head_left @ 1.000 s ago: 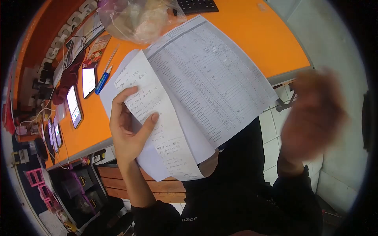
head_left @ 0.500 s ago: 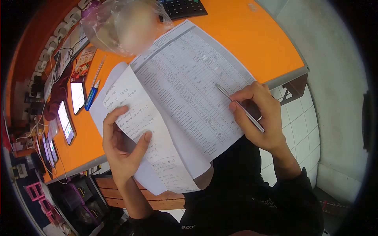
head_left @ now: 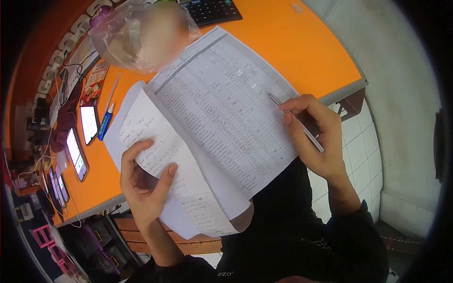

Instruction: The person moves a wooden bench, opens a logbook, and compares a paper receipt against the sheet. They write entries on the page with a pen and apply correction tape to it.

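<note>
My right hand holds a slim silver pen between thumb and fingers. Its tip is over the upper right part of a printed table sheet, whose cells carry many small marks; whether it touches the paper I cannot tell. On the left, a long handwritten paper with lists of words and numbers overlaps that sheet. My left hand grips this paper at its left edge, thumb and index finger on its face, the other fingers curled and partly hidden. More white paper shows underneath.
A clear plastic bag with pale contents stands beyond the sheets, beside a black calculator. Left on the orange table lie a blue correction pen, another pen and several phones. Power sockets and cables line the far left.
The pen tip has moved right across the printed sheet with my right hand. My left hand keeps its grip on the handwritten paper. The view has shifted slightly.
</note>
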Demonstrator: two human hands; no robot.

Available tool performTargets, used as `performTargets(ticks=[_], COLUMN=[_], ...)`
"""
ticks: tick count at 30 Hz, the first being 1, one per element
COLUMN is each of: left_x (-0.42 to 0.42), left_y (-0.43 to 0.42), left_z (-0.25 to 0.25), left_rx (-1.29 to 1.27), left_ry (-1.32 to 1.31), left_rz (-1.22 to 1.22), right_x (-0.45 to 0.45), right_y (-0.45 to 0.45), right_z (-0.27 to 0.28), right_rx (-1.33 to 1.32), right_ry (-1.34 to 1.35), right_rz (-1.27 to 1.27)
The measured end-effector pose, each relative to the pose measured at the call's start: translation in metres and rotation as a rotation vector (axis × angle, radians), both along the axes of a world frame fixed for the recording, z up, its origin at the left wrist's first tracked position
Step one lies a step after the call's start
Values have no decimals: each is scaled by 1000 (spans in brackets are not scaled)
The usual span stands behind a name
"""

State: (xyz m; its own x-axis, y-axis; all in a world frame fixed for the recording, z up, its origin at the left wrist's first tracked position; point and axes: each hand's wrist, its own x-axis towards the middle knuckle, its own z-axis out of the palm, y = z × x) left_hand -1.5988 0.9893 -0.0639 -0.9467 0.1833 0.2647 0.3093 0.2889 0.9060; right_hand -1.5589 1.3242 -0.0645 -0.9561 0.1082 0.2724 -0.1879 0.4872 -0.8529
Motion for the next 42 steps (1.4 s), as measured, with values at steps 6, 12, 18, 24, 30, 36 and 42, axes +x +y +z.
performTargets(ticks=[6,12,18,24,30,36,42], left_x=[3,3,0,-3,-3,-5,-4], left_y=[-2,-10,-3,-11,-8,-8,-4], left_z=[1,-5,-1,-7,-4,-1,1], left_rx=[-20,0,23,138,84,105,188], left_ry=[-33,-89,46,6,-31,31,-29], left_rz=[97,192,49,8,27,-55,-79], right_x=[-2,-2,-2,-1,-3,-3,-4], right_y=[-2,-2,-2,-3,-6,-5,-6], right_z=[-1,-3,-3,-2,-5,-5,-5], right_rx=[8,-34,-74,-90,-94,-81,-66], right_ry=[2,40,30,12,55,43,74], right_rz=[-18,-46,-65,-67,-62,-56,-50])
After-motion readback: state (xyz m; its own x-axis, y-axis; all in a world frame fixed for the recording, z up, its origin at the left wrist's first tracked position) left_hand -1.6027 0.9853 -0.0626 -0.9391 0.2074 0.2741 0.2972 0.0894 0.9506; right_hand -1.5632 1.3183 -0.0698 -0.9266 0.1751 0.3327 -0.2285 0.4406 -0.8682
